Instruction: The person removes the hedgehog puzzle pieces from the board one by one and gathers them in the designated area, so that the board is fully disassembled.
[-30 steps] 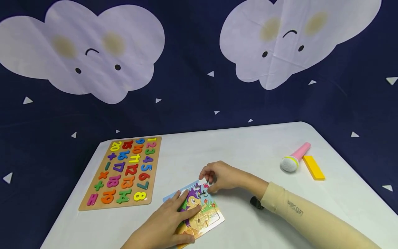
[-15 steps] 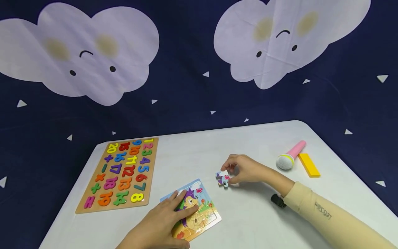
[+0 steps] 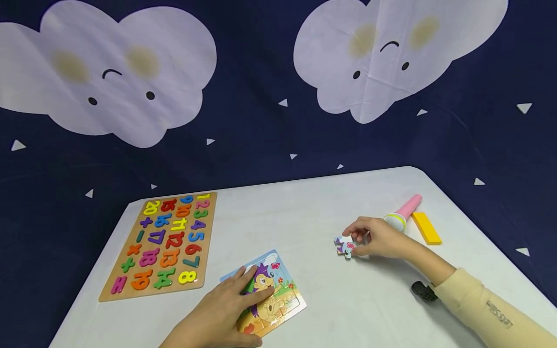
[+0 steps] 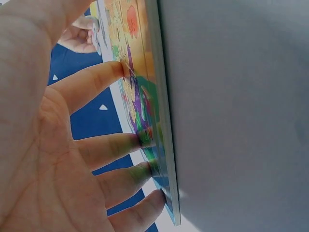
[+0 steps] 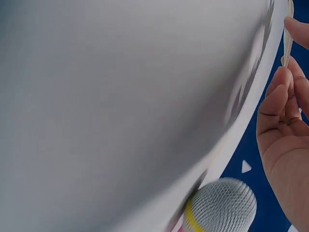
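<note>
My left hand (image 3: 226, 304) lies with spread fingers on a small jigsaw puzzle (image 3: 289, 302) showing a purple-haired cartoon hedgehog. In the left wrist view, its fingertips touch the picture face of the puzzle board (image 4: 145, 63). Away to the right, over the white table, my right hand (image 3: 378, 238) pinches a jigsaw piece (image 3: 347, 247) with a butterfly, purple and blue on it, between thumb and fingers. The right wrist view catches this piece (image 5: 288, 43) edge-on, at the thumb and fingertips.
A wooden number board (image 3: 165, 241) with coloured numerals lies at the left. Behind the right hand are a pink toy microphone (image 3: 409, 207) and a yellow block (image 3: 427, 228). A black device (image 3: 423, 291) sits at the right wrist. A dark cloud-print cloth (image 3: 256, 96) hangs behind the table.
My right hand has lifted the jigsaw piece off the puzzle and carried it right, towards the microphone. The left hand stays on the puzzle. The head view has shifted slightly.
</note>
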### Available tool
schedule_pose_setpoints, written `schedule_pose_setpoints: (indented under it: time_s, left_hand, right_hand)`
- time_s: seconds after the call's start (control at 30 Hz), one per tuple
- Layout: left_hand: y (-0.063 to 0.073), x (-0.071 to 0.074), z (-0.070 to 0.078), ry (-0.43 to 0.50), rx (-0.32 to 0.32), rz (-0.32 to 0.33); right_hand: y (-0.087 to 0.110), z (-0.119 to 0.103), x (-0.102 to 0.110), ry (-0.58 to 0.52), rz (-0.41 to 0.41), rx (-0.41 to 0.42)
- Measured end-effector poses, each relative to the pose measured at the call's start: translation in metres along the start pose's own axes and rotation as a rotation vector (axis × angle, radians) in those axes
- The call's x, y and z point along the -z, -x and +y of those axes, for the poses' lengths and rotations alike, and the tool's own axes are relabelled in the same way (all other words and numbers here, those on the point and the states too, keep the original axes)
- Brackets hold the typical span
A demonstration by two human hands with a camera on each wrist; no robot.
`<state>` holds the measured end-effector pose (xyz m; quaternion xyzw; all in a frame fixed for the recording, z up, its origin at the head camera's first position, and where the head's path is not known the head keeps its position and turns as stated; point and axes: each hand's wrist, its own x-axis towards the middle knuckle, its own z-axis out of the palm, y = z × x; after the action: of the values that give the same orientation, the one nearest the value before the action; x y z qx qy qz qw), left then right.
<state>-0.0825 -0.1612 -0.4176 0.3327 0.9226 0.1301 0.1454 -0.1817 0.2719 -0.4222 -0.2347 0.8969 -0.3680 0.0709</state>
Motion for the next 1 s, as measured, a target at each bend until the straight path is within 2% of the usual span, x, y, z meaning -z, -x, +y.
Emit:
schedule_pose_setpoints:
  time_s: [0.33, 0.5, 0.63, 1.0]
  left_hand:
    - [-0.001, 0.001, 0.001, 0.020, 0.019, -0.020]
    - [-0.001, 0.002, 0.001, 0.035, 0.033, -0.039]
    - [-0.001, 0.002, 0.001, 0.044, 0.038, -0.044]
    - [-0.002, 0.002, 0.001, 0.052, 0.049, -0.058]
  right_hand:
    - [0.025, 0.005, 0.009, -0.087, -0.053, -0.065]
    - [0.035, 0.009, 0.011, -0.067, -0.020, -0.112]
    - [0.039, 0.012, 0.012, -0.025, 0.001, -0.112]
    - [0.044, 0.018, 0.015, -0.045, -0.017, -0.127]
